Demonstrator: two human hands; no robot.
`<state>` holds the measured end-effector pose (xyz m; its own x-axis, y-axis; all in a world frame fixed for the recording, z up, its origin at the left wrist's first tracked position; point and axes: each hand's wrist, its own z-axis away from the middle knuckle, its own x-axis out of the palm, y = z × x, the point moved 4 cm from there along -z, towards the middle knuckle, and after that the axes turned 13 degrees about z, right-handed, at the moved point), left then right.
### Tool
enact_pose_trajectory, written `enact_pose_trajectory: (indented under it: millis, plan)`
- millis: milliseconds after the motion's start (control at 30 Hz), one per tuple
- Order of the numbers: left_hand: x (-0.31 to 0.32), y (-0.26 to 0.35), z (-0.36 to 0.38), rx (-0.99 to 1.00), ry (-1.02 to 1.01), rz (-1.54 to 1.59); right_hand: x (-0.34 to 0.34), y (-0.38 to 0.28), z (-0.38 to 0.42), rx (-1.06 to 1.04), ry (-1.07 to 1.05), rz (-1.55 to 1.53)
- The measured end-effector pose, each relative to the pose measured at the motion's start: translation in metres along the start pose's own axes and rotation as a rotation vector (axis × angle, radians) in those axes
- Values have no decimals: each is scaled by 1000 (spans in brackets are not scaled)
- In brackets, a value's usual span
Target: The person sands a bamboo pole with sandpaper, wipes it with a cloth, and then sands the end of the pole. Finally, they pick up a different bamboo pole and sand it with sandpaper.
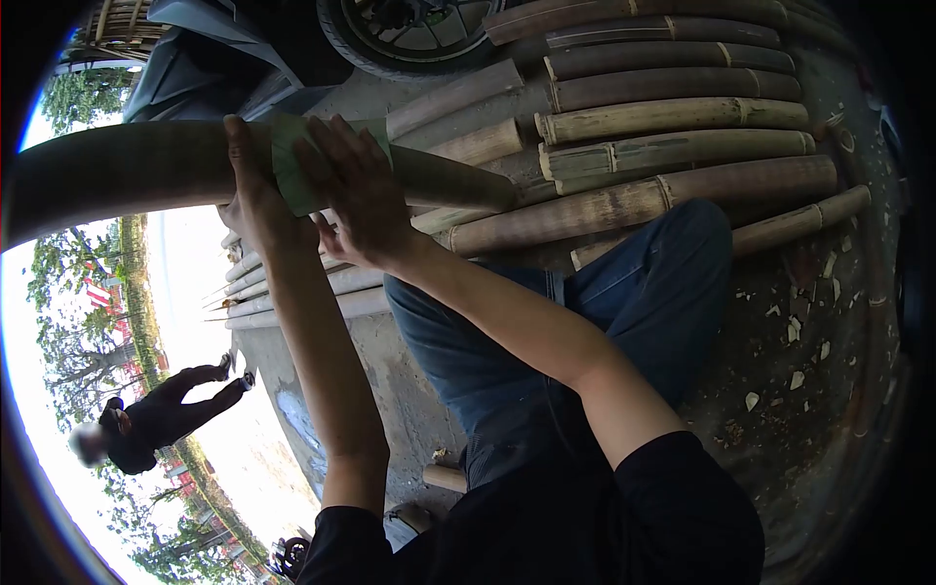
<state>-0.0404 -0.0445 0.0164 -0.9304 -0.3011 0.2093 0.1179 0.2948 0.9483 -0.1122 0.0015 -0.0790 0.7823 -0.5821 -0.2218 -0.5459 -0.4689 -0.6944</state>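
A thick, dark bamboo pole (127,175) runs from the left edge across in front of me. My left hand (263,200) grips this pole, its fingers partly hidden behind it. Just to the right, my right hand (366,200) presses a green sheet of sandpaper (290,166) around the pole's surface. The fingers of that hand bend over the sheet, and the pole's far end (458,183) sticks out beyond it.
Several cut bamboo poles (673,119) lie in a row on the ground at upper right. A motorcycle wheel (409,39) stands behind them. Pale chips (795,329) litter the floor at right. A person (146,424) stands outside at lower left.
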Motion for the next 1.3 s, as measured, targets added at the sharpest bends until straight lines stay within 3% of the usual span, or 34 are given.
enact_pose_trajectory:
  millis: [67,167,233,300,400,433,533,600,667,733,800,867,933,1000,1067,1200,1267,1300]
  plan:
    - [-5,-1,-2,42,-17,31,2,28,30,-8,-77,95]
    - [-17,0,1,81,-45,48,4,105,111,147,-40,148]
    - [-16,1,4,98,-54,55,-3,115,112,155,-65,187]
    - [-15,0,12,141,-13,53,-3,103,102,77,-48,115]
    - [-5,5,24,79,-41,44,-16,16,10,-46,30,-29]
    - [-4,1,22,60,-112,33,-18,-5,-17,-46,156,-90]
    - [-7,10,16,-76,-289,164,-15,-7,-38,-85,165,-25]
    - [-25,17,-5,-90,-286,-5,-25,4,-41,-120,124,-40]
    - [-50,27,-40,21,-583,333,-28,9,-41,-144,31,-113]
    - [-15,66,-51,198,-996,271,-30,8,-39,-167,-31,-147]
    - [-14,73,-54,201,-969,230,-29,1,-31,-126,-38,-148]
    - [-18,65,-55,144,-823,426,-28,0,-19,-86,-3,-128]
    - [-23,66,-51,12,-816,423,-21,14,6,-82,126,-44]
    - [-22,75,-46,167,-492,309,-5,46,42,6,78,6]
    - [-30,75,-55,123,-428,277,15,96,86,125,34,56]
    - [-58,73,-78,106,-242,269,41,202,183,432,-271,193]
    - [-66,75,-78,91,-276,267,40,202,181,468,-308,195]
    - [-69,74,-79,69,-294,261,39,186,164,382,-247,142]
